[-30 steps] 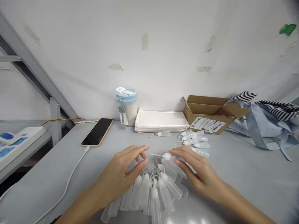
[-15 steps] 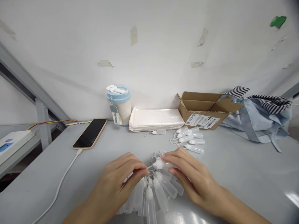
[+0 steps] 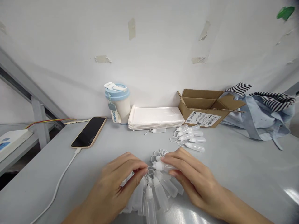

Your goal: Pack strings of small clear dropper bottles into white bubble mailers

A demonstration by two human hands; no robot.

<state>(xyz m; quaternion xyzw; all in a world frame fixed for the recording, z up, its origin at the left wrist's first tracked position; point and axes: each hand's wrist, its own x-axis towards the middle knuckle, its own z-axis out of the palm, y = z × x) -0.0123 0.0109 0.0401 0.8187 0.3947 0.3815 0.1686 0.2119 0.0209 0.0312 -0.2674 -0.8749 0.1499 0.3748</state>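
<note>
My right hand (image 3: pixel 187 174) grips a small clear plastic dropper bottle (image 3: pixel 161 165) with a white needle tip, held sideways with the tip pointing left. My left hand (image 3: pixel 119 180) is pinched at that tip, fingers closed on something too small to make out. Under both hands lies a bunch of several similar bottles (image 3: pixel 154 193) on the grey table (image 3: pixel 233 168). A second group of several capped bottles (image 3: pixel 190 137) lies farther back to the right, and a single bottle (image 3: pixel 157 130) rests in front of the white stack.
A phone (image 3: pixel 88 132) on a charging cable lies at the back left. A blue-lidded cup (image 3: pixel 116 102), a stack of white bags (image 3: pixel 155 118), an open cardboard box (image 3: pixel 203 109) and bundled cloth (image 3: pixel 259 115) line the wall. A metal frame (image 3: pixel 35 115) stands at left.
My hands came together from apart: the right hand brought the bottle toward me, and the left hand closed from spread fingers into a pinch at its tip. The view shifted slightly.
</note>
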